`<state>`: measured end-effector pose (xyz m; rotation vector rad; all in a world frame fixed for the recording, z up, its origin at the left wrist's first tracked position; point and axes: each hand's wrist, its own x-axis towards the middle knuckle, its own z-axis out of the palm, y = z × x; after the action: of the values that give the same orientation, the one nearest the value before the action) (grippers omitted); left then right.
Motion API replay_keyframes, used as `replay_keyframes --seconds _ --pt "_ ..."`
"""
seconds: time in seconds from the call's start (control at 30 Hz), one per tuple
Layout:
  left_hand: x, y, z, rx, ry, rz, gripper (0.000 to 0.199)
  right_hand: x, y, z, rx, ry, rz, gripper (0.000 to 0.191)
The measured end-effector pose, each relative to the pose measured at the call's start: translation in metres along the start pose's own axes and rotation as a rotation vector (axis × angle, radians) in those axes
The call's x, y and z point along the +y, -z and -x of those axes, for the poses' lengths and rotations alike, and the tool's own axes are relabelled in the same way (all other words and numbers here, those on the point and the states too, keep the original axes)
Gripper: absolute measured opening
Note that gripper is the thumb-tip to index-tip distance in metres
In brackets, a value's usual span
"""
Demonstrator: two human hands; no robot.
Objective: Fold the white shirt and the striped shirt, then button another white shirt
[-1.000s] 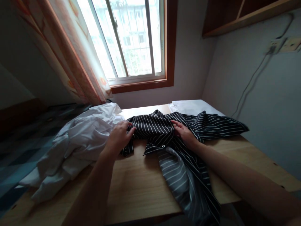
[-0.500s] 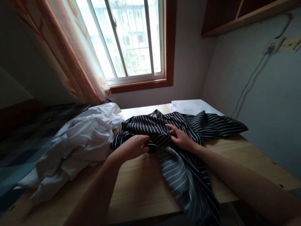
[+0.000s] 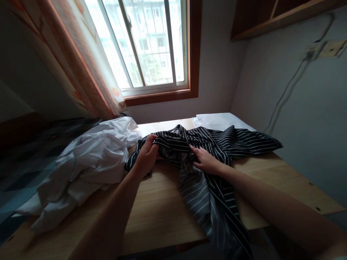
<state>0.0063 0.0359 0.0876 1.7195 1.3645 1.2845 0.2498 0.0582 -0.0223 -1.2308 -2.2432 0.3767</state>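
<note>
A black garment with white stripes (image 3: 244,142) lies rumpled across the wooden table (image 3: 151,209), one part of it hanging over the front edge. My left hand (image 3: 148,153) is closed on a fold at its left side, thumb on top and the cloth slightly raised. At the middle of the garment, my right hand (image 3: 204,160) pinches the cloth near the end of the same fold, its fingertips partly hidden in the fabric.
A crumpled white cloth (image 3: 94,155) is heaped on the left of the table. Flat white material (image 3: 225,121) lies at the back right. Behind are a window and an orange-patterned curtain (image 3: 73,54); a cable (image 3: 284,90) runs down the right wall.
My left hand has moved left and up, lifting a fold of the striped garment. My right hand has shifted slightly left and closed on the cloth. The view has moved a little.
</note>
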Motion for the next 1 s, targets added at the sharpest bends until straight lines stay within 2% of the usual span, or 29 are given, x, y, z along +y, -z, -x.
replay_keyframes --seconds 0.1,0.17,0.2,0.27,0.4,0.53,0.6,0.67,0.7,0.73,0.77,0.8,0.9,0.93,1.0 --pt "0.003 0.009 -0.001 0.183 -0.1 -0.243 0.014 0.006 0.003 -0.003 0.026 -0.025 0.008 0.082" --pt "0.007 0.019 -0.003 0.266 -0.106 -0.344 0.014 0.01 0.005 -0.005 0.048 -0.065 0.014 0.08" --pt "0.009 0.024 -0.004 0.262 -0.091 -0.369 0.015 0.011 0.006 -0.006 0.06 -0.083 0.014 0.079" --pt "0.014 0.033 -0.004 0.174 -0.065 -0.364 0.017 0.013 0.008 -0.008 0.078 -0.111 0.003 0.077" --pt "0.021 0.037 0.002 -0.245 -0.006 -0.179 0.025 0.011 0.011 -0.009 0.105 -0.125 -0.035 0.066" --pt "0.026 0.031 0.015 -0.589 0.08 0.194 0.033 0.0 0.017 -0.006 0.187 -0.093 0.011 0.045" --pt "0.03 0.03 0.019 -0.854 0.131 0.316 0.045 -0.006 0.021 -0.004 0.204 -0.068 0.047 0.034" --pt "0.032 0.03 0.021 -1.199 0.218 0.296 0.053 -0.012 0.026 -0.001 0.188 -0.034 0.062 0.027" --pt "0.032 0.029 0.02 -1.328 0.262 0.248 0.053 -0.015 0.028 -0.001 0.176 -0.02 0.064 0.025" --pt "0.03 0.029 0.018 -1.39 0.295 0.19 0.05 -0.017 0.03 0.0 0.163 -0.012 0.066 0.023" --pt "0.027 0.028 0.016 -1.374 0.311 0.126 0.046 -0.018 0.031 0.001 0.152 -0.011 0.07 0.023" --pt "0.023 0.027 0.012 -1.291 0.308 0.057 0.044 -0.019 0.033 0.001 0.143 -0.014 0.072 0.022" --pt "0.004 0.026 0.002 -0.908 0.247 -0.221 0.042 -0.02 0.038 0.001 0.144 -0.033 0.071 0.021" --pt "-0.002 0.026 -0.001 -0.822 0.235 -0.331 0.042 -0.02 0.04 0.001 0.152 -0.041 0.072 0.021" --pt "-0.011 0.028 -0.003 -0.789 0.267 -0.517 0.042 -0.02 0.045 0.0 0.17 -0.061 0.083 0.022"
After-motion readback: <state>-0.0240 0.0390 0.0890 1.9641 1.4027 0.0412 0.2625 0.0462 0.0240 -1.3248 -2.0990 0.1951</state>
